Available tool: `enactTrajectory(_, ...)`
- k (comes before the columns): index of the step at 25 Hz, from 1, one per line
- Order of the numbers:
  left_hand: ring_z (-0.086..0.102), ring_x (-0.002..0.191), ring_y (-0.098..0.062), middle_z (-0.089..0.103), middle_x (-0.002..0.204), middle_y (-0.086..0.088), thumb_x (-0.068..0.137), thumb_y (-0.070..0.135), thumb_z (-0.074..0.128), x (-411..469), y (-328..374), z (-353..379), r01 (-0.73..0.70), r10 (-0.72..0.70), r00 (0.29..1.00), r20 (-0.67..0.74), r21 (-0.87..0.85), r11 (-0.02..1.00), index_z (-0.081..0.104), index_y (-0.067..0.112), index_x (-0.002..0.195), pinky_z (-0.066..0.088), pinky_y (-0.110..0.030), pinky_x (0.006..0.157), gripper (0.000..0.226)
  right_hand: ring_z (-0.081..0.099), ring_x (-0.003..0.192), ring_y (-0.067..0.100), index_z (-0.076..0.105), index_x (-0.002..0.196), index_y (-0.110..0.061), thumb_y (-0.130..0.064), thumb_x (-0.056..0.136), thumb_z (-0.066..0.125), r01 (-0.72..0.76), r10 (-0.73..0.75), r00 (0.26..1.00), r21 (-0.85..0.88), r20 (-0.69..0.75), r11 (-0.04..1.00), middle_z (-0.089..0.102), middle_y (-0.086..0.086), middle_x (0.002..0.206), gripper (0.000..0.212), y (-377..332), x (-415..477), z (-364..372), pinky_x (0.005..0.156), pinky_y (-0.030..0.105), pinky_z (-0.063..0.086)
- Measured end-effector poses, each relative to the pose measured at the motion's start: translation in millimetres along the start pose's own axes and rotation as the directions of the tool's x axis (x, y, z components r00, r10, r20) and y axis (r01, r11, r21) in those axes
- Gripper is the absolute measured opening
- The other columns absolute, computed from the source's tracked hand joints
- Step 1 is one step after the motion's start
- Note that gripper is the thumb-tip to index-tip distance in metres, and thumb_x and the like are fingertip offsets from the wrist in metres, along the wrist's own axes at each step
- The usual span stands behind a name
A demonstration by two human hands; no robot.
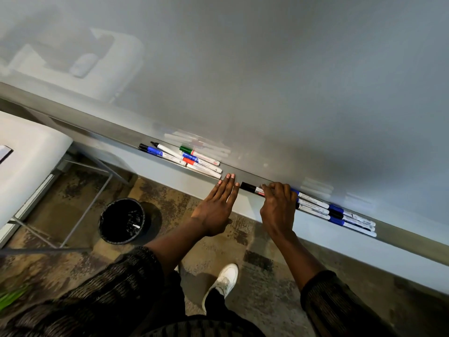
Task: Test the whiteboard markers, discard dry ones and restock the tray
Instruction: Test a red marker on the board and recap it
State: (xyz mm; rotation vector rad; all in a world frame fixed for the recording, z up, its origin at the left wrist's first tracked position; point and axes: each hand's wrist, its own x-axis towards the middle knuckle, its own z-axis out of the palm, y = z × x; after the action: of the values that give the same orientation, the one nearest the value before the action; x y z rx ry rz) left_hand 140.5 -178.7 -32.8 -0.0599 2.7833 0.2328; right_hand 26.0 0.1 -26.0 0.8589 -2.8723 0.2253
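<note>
Below the tray [247, 177], nearest the camera, a white shoe [226, 280] is standing on the floor and a black bin [122, 221] is sitting down-left. At the tray's front edge I am watching the left hand [218, 205] lying flat, fingers straight and pressed together. Beside it the right hand [277, 205] is curling its fingers over a black-capped marker [250, 187] lying in the tray. Farther along the tray, a mixed group [189, 159] of markers is lying left, a blue-and-black row [340, 212] right. Behind the tray the whiteboard [267, 81] is rising.
</note>
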Motion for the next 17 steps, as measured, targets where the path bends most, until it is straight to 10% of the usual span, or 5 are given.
enactTrajectory(11, -0.031, 0.159, -0.042, -0.034, 0.169, -0.028, 0.103, 0.053, 0.059, -52, -161, -15, 0.323, -0.330, 0.931, -0.158, -0.070, 0.944, -0.024, -0.002, 0.163, -0.005, -0.054, 0.134, 0.117, 0.065, 0.094, 0.029, 0.075, 0.114, -0.009, -0.008, 0.090, 0.076, 0.115, -0.107, 0.993, 0.227, -0.047, 0.967, 0.068, 0.010, 0.103, 0.024, -109, 23, 6, 0.075, 0.038, 0.055)
enactTrajectory(17, -0.035, 0.157, -0.042, -0.041, 0.166, -0.028, 0.102, 0.065, 0.053, -46, -210, -14, 0.171, -0.172, 0.976, -0.132, -0.019, 0.985, -0.033, -0.003, 0.159, -0.013, -0.053, 0.132, 0.123, 0.064, 0.095, 0.030, 0.071, 0.115, -0.010, -0.018, 0.089, 0.078, 0.160, -0.155, 0.987, 0.122, -0.046, 0.980, 0.069, 0.013, 0.106, 0.028, -158, 56, 21, 0.077, 0.041, 0.053)
